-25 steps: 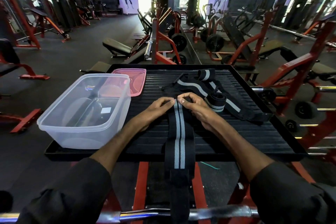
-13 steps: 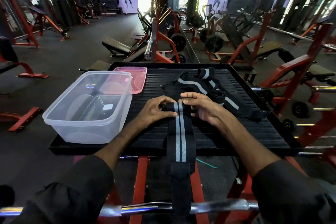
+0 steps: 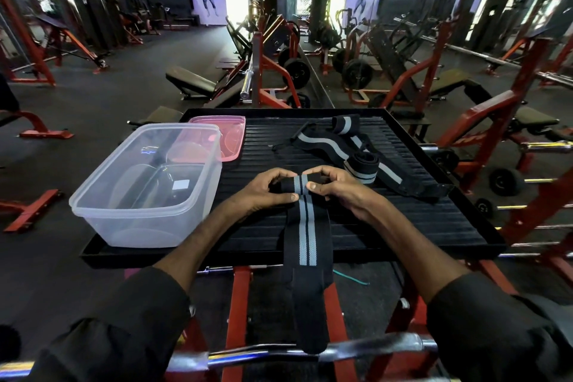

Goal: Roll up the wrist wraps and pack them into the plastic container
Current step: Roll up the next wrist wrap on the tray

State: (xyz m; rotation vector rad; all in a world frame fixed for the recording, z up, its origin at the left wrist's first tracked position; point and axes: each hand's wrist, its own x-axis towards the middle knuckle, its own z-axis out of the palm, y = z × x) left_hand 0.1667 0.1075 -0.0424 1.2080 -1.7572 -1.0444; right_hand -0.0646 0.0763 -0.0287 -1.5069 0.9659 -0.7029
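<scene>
— Where's the wrap (image 3: 305, 232)?
— On the worktop (image 3: 403, 220), its tail hanging over the near edge. My left hand (image 3: 263, 192) and right hand (image 3: 338, 192) both pinch its rolled end, fingers curled.
— The container (image 3: 148, 226)?
— Left of my hands. Its white label (image 3: 180, 185) is too small to read.

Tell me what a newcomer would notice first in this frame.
The left hand and right hand pinch the rolled end of a striped wrist wrap on the black tray, its tail hanging over the near edge. The clear plastic container stands to their left; a finished roll lies to their right.
</scene>
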